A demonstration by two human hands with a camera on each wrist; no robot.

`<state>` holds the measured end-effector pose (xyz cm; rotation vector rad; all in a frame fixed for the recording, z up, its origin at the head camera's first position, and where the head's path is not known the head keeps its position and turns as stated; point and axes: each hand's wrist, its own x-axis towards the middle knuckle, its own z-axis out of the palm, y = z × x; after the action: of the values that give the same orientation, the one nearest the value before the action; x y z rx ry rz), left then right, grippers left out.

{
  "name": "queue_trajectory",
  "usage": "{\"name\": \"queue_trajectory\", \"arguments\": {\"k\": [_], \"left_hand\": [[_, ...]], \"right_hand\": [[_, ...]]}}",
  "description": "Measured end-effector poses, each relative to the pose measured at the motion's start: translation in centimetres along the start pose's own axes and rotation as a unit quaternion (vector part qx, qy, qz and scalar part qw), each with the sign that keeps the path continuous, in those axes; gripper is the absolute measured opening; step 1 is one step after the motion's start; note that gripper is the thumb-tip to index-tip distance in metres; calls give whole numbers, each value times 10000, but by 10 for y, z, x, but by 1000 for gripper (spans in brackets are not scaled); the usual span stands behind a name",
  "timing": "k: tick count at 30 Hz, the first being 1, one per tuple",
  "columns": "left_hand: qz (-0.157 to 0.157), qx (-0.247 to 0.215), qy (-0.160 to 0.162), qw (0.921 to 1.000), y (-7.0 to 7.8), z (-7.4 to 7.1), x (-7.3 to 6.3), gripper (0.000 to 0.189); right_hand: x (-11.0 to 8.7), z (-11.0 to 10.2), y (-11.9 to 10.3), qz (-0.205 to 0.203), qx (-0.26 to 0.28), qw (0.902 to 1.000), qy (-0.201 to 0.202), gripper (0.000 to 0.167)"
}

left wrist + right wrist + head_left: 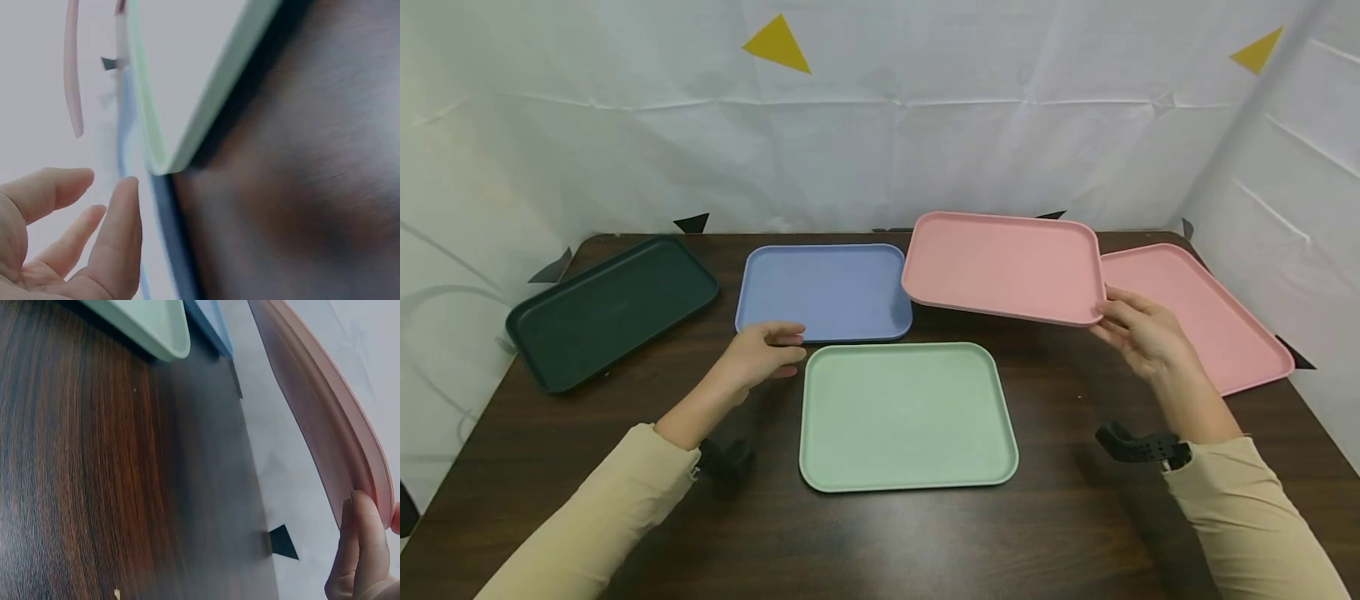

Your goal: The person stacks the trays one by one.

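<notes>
My right hand (1142, 333) pinches the near right corner of a pink tray (1003, 265), which is raised off the table. In the right wrist view, the fingers press the underside of that lifted tray (325, 406). My left hand (767, 354) holds nothing, its fingers loosely bent and apart. It hovers between the near edge of a blue tray (823, 292) and the far left corner of a light green tray (906, 417). The left wrist view shows its fingertips (128, 194) just short of the green tray's corner (165, 156).
A dark green tray (613, 312) lies slanted at the back left. Another pink tray (1202, 317) lies angled at the right, behind my right hand. The dark wooden table (880, 550) ends at white sheeting (887, 158) at the back and sides.
</notes>
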<state>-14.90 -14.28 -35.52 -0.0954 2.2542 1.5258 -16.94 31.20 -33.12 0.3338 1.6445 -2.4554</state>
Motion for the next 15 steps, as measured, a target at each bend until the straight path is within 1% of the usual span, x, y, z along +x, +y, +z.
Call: {"name": "queue_trajectory", "arguments": {"k": [3, 6, 11, 15], "left_hand": [[162, -140, 107, 9997, 10, -5, 5, 49], [230, -387, 221, 9987, 19, -7, 11, 48], [252, -820, 315, 9958, 32, -4, 24, 48], [280, -1013, 396, 9937, 38, 1, 30, 47]], "right_hand": [[1, 3, 1, 21, -11, 10000, -68, 28], [1, 7, 2, 74, -86, 9998, -162, 28], [1, 14, 4, 140, -240, 9990, -360, 27], [1, 22, 7, 142, -371, 9979, -514, 26]]}}
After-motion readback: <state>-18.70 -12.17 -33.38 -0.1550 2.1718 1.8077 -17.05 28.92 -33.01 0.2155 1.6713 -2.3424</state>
